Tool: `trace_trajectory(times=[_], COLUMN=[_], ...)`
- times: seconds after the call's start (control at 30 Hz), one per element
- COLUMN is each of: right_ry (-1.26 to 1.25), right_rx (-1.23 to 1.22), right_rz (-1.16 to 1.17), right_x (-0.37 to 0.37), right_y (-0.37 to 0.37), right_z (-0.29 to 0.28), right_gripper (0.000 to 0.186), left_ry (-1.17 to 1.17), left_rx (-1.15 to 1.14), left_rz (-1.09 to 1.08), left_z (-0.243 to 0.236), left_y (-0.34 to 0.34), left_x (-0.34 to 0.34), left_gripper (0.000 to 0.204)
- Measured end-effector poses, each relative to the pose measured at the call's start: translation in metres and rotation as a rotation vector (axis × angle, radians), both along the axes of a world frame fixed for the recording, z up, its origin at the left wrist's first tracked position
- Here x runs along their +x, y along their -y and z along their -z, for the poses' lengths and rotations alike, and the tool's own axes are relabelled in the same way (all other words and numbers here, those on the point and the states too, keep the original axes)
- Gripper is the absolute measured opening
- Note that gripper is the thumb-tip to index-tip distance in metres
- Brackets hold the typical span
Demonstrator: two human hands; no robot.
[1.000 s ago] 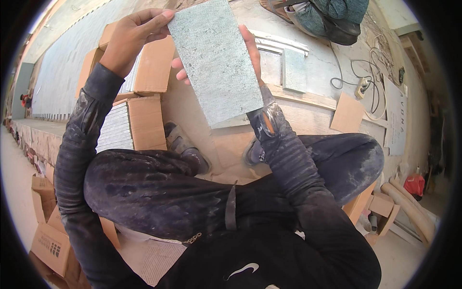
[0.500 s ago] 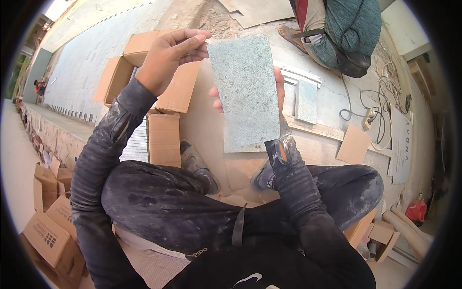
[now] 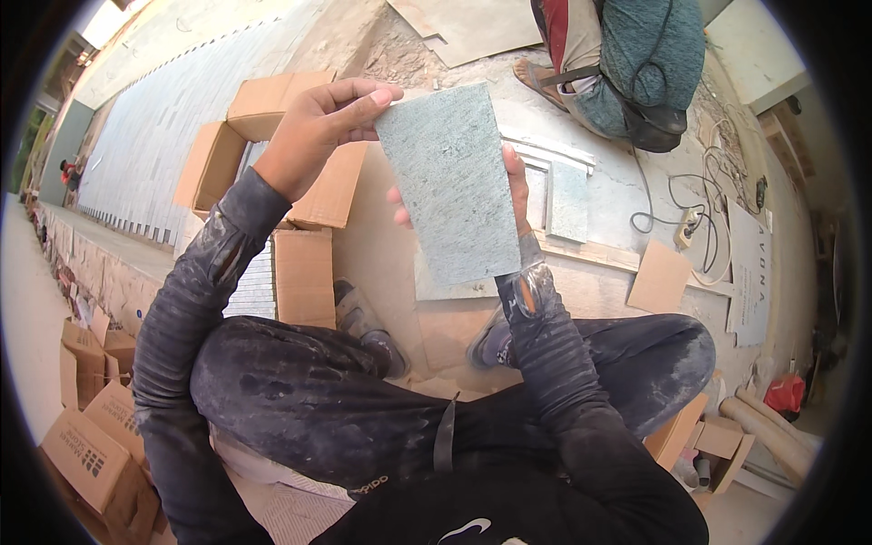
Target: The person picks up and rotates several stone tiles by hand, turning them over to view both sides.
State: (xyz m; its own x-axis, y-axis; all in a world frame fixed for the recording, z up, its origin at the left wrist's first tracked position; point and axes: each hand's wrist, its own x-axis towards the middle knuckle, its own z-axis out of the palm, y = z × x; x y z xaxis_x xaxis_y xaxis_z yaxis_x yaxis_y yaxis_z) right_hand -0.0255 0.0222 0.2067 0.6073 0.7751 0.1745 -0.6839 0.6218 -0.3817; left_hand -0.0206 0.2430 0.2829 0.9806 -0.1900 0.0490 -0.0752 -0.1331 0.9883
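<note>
Both of my hands hold up a rectangular grey-green stone tile [image 3: 450, 186], tilted, with its speckled face toward me. My left hand [image 3: 331, 127] pinches the tile's upper left corner between thumb and fingers. Behind the tile, my right hand [image 3: 517, 186] supports it; its thumb shows at the right edge and fingertips at the left edge, while the palm is hidden. To the left stands an open cardboard box [image 3: 305, 272] with a stack of tiles [image 3: 251, 286] in it. Another tile [image 3: 567, 202] lies on a wooden frame to the right.
A co-worker's leg and sandalled foot [image 3: 538, 80] are at the upper right. Black cables run to a power strip [image 3: 688, 227] near a loose cardboard piece [image 3: 659, 277]. Several cardboard boxes [image 3: 91, 454] sit at the lower left. A tiled surface [image 3: 182, 118] stretches away at the far left.
The tile has tilted, its top leaning further left, and both hands have shifted slightly down with it. The whole view has moved a little.
</note>
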Motion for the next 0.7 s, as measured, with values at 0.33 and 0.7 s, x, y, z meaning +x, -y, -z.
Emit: trace_trajectory(times=[0.33,0.7], right_ry=[0.475,0.533], right_rx=[-0.721,-0.949], right_rz=[0.496,0.802], right_x=[0.005,0.017], right_y=[-0.009,0.011], right_z=[-0.020,-0.049], right_gripper=[0.088,0.049], left_ry=[-0.155,-0.143], left_rx=[0.078,-0.134], left_rz=[-0.063,-0.156], left_z=[0.001,0.005], left_y=[0.018,0.012], left_x=[-0.011,-0.006], left_gripper=[0.054,0.040])
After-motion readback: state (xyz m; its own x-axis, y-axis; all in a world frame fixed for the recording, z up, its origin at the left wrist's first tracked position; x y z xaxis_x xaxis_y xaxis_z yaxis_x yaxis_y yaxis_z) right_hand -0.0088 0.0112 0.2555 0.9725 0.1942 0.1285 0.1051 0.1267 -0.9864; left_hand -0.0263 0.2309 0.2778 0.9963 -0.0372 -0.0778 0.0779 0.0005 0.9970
